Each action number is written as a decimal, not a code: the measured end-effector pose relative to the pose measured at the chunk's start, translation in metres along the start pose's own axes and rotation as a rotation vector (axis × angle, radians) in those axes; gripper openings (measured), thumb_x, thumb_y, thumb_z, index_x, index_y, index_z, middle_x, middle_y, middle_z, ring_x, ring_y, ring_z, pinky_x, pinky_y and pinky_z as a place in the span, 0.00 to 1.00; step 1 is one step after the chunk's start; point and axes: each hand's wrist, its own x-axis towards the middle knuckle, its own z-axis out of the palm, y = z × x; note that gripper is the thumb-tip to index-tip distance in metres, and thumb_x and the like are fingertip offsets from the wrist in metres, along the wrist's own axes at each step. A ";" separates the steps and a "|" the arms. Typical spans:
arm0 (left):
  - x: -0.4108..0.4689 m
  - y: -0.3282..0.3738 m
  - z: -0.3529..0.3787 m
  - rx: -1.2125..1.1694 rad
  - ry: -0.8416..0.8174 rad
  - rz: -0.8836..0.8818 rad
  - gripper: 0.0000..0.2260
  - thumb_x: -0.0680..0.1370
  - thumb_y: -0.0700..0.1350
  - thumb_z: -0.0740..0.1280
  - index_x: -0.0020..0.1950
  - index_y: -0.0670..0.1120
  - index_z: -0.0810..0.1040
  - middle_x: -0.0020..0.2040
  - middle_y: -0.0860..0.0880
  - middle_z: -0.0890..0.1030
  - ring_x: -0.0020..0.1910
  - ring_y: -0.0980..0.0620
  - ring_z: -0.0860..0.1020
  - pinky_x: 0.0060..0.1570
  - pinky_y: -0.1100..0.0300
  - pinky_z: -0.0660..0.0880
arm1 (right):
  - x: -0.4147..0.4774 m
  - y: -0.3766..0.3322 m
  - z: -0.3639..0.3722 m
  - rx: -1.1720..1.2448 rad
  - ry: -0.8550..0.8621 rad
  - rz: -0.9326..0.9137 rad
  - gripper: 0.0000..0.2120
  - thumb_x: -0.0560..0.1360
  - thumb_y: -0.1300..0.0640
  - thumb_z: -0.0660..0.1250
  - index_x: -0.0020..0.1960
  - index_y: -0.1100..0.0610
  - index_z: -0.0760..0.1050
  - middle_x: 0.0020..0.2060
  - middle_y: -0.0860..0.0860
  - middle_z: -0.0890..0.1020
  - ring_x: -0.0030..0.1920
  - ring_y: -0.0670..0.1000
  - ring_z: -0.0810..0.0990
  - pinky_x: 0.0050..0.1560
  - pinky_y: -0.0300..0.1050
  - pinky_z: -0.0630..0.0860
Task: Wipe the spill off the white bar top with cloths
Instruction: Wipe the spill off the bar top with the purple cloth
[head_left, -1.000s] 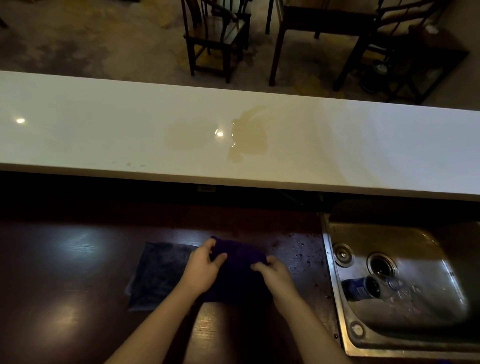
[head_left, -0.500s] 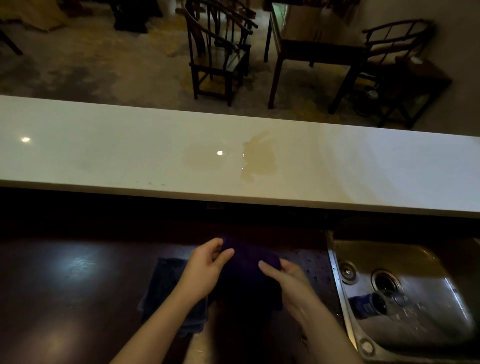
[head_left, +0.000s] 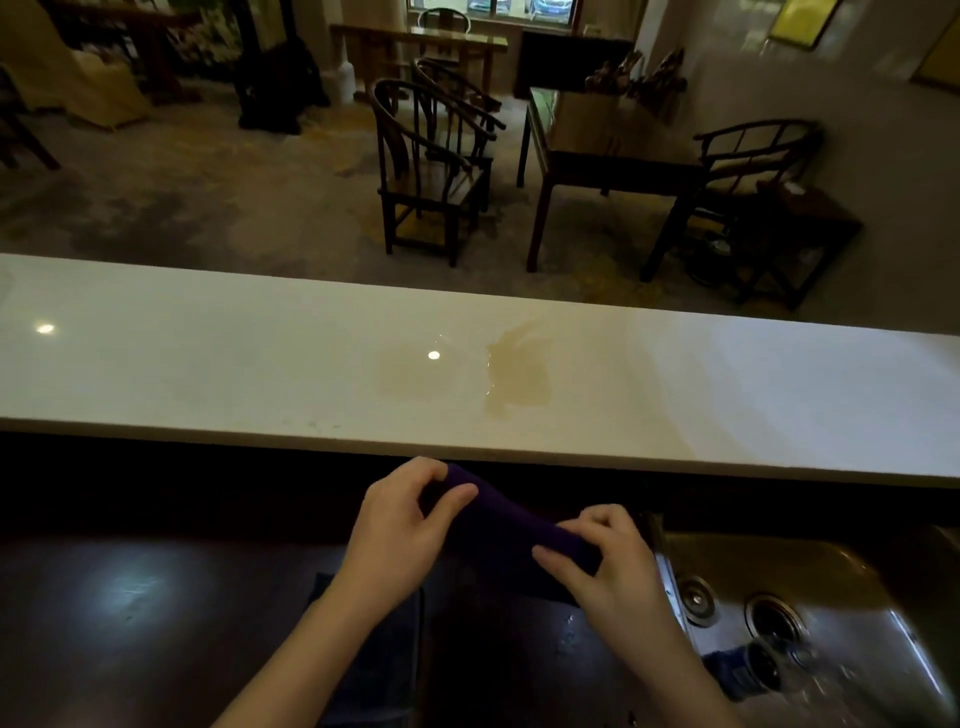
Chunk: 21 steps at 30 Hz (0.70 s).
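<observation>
Our left hand (head_left: 400, 530) and right hand (head_left: 608, 566) pinched the purple cloth (head_left: 506, 519) below the bar top's (head_left: 208, 364) near edge, the spill (head_left: 514, 379) mid-top; we judged careless wiping could push liquid over that edge.

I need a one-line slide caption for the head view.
Both hands hold a purple cloth below the spill.

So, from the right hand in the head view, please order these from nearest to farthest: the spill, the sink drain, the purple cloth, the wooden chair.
From the right hand:
1. purple cloth, held in its fingers, stretched across to the left hand.
2. sink drain, to its right, in the steel sink.
3. spill, ahead on the white bar top.
4. wooden chair, beyond the bar, on the floor.
</observation>
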 end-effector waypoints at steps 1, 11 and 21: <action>0.004 0.006 -0.003 -0.010 0.014 0.001 0.05 0.75 0.51 0.71 0.46 0.52 0.81 0.42 0.54 0.84 0.43 0.55 0.82 0.44 0.49 0.81 | 0.005 -0.004 -0.005 0.022 0.002 0.000 0.09 0.69 0.54 0.80 0.43 0.43 0.83 0.53 0.43 0.76 0.52 0.39 0.78 0.52 0.35 0.74; 0.060 0.040 -0.013 -0.237 0.071 -0.107 0.10 0.73 0.49 0.74 0.44 0.53 0.73 0.44 0.48 0.83 0.34 0.48 0.83 0.31 0.55 0.80 | 0.050 -0.053 -0.032 0.723 -0.158 0.120 0.13 0.76 0.48 0.73 0.51 0.57 0.83 0.48 0.59 0.86 0.51 0.60 0.86 0.48 0.48 0.83; 0.087 0.014 -0.049 -0.068 0.157 -0.083 0.12 0.76 0.54 0.68 0.58 0.55 0.73 0.51 0.59 0.82 0.50 0.65 0.80 0.46 0.67 0.76 | 0.101 -0.091 -0.058 0.844 0.097 0.078 0.09 0.74 0.44 0.69 0.50 0.44 0.85 0.50 0.49 0.88 0.52 0.48 0.86 0.46 0.41 0.81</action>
